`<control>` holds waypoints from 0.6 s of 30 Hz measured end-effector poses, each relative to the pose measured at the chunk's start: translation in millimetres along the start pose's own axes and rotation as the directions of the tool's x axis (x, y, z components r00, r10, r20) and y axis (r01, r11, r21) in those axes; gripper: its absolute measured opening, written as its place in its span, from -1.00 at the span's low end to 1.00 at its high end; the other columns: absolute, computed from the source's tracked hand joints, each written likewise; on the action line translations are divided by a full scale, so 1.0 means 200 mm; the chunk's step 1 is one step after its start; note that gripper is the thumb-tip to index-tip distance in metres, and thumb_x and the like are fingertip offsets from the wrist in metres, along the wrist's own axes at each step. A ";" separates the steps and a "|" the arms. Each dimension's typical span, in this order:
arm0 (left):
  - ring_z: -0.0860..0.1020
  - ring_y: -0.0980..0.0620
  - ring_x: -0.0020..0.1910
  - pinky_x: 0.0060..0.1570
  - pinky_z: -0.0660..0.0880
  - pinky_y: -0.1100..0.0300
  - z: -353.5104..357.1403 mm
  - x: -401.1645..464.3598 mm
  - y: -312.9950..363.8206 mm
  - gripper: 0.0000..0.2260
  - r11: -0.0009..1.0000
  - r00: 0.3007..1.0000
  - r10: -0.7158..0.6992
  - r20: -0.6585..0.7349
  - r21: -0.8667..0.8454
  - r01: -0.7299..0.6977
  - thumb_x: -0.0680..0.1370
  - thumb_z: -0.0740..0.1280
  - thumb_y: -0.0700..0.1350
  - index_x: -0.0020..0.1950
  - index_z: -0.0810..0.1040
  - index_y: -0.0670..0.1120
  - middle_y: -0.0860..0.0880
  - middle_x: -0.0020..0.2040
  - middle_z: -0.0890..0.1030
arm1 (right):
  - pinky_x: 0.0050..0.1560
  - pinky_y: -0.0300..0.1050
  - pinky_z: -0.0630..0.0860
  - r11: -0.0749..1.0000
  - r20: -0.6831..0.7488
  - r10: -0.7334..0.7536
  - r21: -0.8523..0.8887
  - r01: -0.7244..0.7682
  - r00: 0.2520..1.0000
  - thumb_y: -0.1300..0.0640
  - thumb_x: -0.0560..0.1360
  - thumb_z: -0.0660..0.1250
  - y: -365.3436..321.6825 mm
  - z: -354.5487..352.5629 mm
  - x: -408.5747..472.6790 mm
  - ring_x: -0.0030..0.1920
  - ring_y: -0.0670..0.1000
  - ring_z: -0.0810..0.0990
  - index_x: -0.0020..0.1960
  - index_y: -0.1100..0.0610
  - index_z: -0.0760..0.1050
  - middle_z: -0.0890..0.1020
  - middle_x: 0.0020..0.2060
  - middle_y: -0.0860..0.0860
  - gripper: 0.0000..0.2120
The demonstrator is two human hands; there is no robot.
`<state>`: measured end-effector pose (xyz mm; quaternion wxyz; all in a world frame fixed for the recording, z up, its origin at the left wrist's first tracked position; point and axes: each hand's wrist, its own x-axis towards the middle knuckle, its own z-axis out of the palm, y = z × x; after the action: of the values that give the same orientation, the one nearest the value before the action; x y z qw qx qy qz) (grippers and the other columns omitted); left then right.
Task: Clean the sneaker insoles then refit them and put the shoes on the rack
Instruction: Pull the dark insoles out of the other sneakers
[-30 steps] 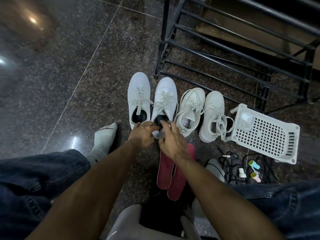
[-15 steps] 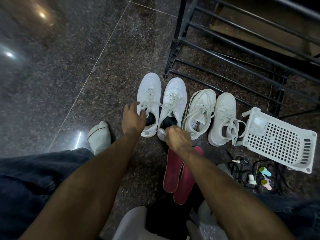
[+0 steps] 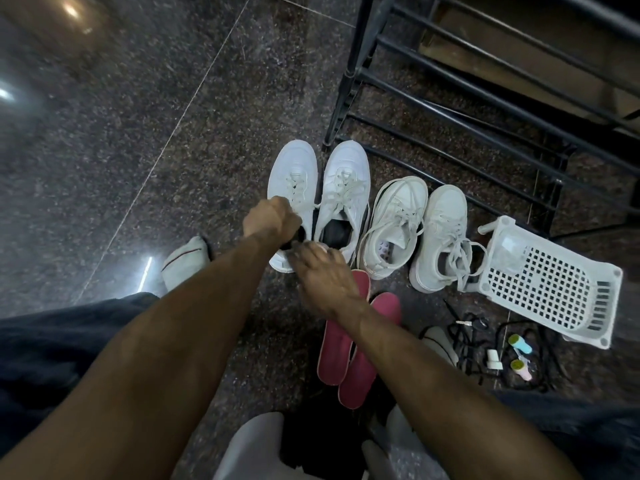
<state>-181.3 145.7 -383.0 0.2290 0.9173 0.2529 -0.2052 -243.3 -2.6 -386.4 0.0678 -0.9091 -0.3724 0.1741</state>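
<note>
Four white sneakers stand in a row on the dark floor. My left hand [image 3: 272, 220] is at the leftmost sneaker [image 3: 294, 171], with its fingers curled into the shoe's opening and gripping it there. My right hand [image 3: 322, 271] is blurred, back up, over the heels of the leftmost sneaker and the second sneaker [image 3: 346, 181]; its grip is hidden. The second sneaker shows a dark inside. Two red insoles [image 3: 360, 375] lie on the floor under my right forearm. The third sneaker [image 3: 398, 216] and fourth sneaker [image 3: 443, 230] stand to the right, untouched.
A black metal shoe rack [image 3: 450, 98] stands just behind the sneakers. A white perforated basket [image 3: 547, 282] lies tipped at the right, with black cords and small bottles [image 3: 519, 344] in front of it. My socked foot [image 3: 187, 261] is at the left.
My left hand went from the left sneaker's side into its opening. My right hand left the second sneaker's heel and shifted left toward the first sneaker's heel.
</note>
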 end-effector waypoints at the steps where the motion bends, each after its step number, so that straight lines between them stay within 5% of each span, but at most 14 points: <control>1: 0.60 -0.23 0.01 -0.02 0.53 0.03 0.02 -0.01 -0.01 -0.77 1.000 0.999 -0.004 0.034 0.011 0.004 0.44 0.31 -0.07 0.05 0.61 -0.09 -0.18 0.06 0.63 | 0.40 0.23 0.16 1.000 0.066 0.007 0.000 -0.007 0.998 0.11 0.46 0.28 -0.03 0.01 -0.01 0.46 0.12 0.21 0.52 0.14 0.15 0.23 0.49 0.09 -0.33; 4: 0.60 -0.23 0.00 -0.02 0.56 0.02 0.03 -0.05 -0.06 -0.84 0.988 0.999 -0.006 0.034 -0.151 0.011 0.45 0.30 -0.12 -0.03 0.61 -0.11 -0.20 0.02 0.65 | 0.47 0.25 -0.09 0.991 0.156 0.093 0.083 -0.107 0.983 0.14 0.48 0.25 -0.10 0.02 -0.01 0.52 0.10 0.09 0.57 0.14 -0.05 0.07 0.55 0.08 -0.24; 7: 0.59 -0.19 -0.03 -0.05 0.54 0.03 -0.01 -0.05 -0.12 -0.83 0.933 0.999 -0.033 -0.029 -0.358 0.020 0.45 0.32 -0.16 0.02 0.59 -0.03 -0.19 -0.01 0.64 | 0.48 0.20 -0.07 0.985 0.146 0.119 0.111 -0.136 0.982 0.22 0.45 0.26 -0.12 -0.02 0.01 0.49 0.11 0.16 0.55 0.15 0.04 0.15 0.52 0.08 -0.27; 12: 0.54 -0.20 0.19 0.19 0.49 -0.04 -0.02 -0.04 -0.16 -0.59 0.964 0.994 0.059 0.089 -0.263 -0.033 0.50 0.28 -0.05 0.35 0.49 0.13 -0.16 0.22 0.59 | 0.47 0.12 0.09 0.983 0.184 0.072 0.153 -0.101 0.980 0.21 0.44 0.28 -0.14 -0.04 0.00 0.48 0.13 0.18 0.52 0.20 0.13 0.22 0.48 0.11 -0.32; 15: 0.51 -0.17 0.23 0.21 0.47 -0.06 0.03 -0.05 -0.13 -0.61 0.975 0.993 0.089 0.072 -0.208 -0.072 0.50 0.34 0.10 0.31 0.51 0.08 -0.13 0.28 0.52 | 0.49 0.11 0.08 0.979 0.208 0.067 0.175 -0.104 0.976 0.21 0.44 0.28 -0.15 -0.02 -0.04 0.52 0.12 0.11 0.55 0.20 0.06 0.13 0.52 0.11 -0.26; 18: 0.53 -0.17 0.16 0.13 0.49 -0.01 0.06 -0.06 -0.09 -0.76 0.979 0.996 0.068 -0.058 -0.188 -0.078 0.54 0.33 0.05 0.14 0.62 -0.02 -0.13 0.24 0.50 | 0.51 0.11 0.01 0.977 0.251 0.059 0.183 -0.107 0.966 0.21 0.46 0.27 -0.16 -0.01 -0.07 0.53 0.10 0.05 0.56 0.20 0.00 0.05 0.55 0.10 -0.25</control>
<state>-203.7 149.6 -392.0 0.3163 0.9049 0.2432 -0.1482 -272.2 11.3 -372.1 0.1027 -0.8844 -0.3206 0.3231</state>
